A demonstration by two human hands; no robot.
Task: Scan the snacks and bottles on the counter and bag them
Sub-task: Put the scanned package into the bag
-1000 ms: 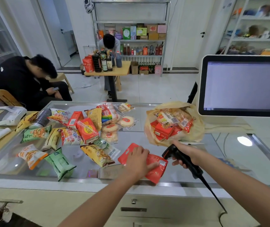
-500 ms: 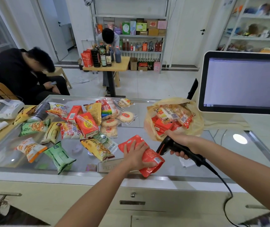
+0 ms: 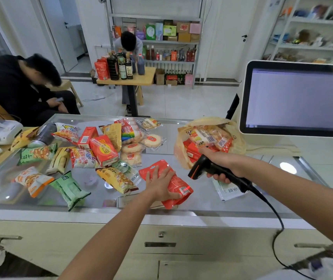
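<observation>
1. Head view, the only one we have: the left hand point(image 3: 159, 182) lies on top of the red plastic snack pouch point(image 3: 178, 185). That pouch sits on the glass worktop point(image 3: 202, 201) close to the near edge.
2. The fingers point(image 3: 157, 172) are straight and spread flat across the pouch, pinning it. The thumb runs by its near edge, and whether it hooks underneath I cannot tell.
3. The right hand point(image 3: 222, 164) is wrapped tight round the grip of the black corded barcode scanner point(image 3: 198, 168). The scanner's nose dips left and down.
4. Here is the key relation: the pouch's long axis runs from far-left to near-right. Its white barcode patch point(image 3: 184, 191) sits at the near-right end, clear of the left hand. The scanner is just to the right of that end, and a red line glows across the patch, so the scan looks under way.
5. The yellowish translucent plastic bag point(image 3: 236, 138), already holding packets, stands beyond and to the right of the pouch, behind the scanning hand.
6. My read is that the left hand is the nearer one and already on the pouch. It would carry the pouch away and to the right, past the scanner, into the bag.
7. A heap of mixed snack packets point(image 3: 93, 154) waits to the left, near that same hand.
</observation>
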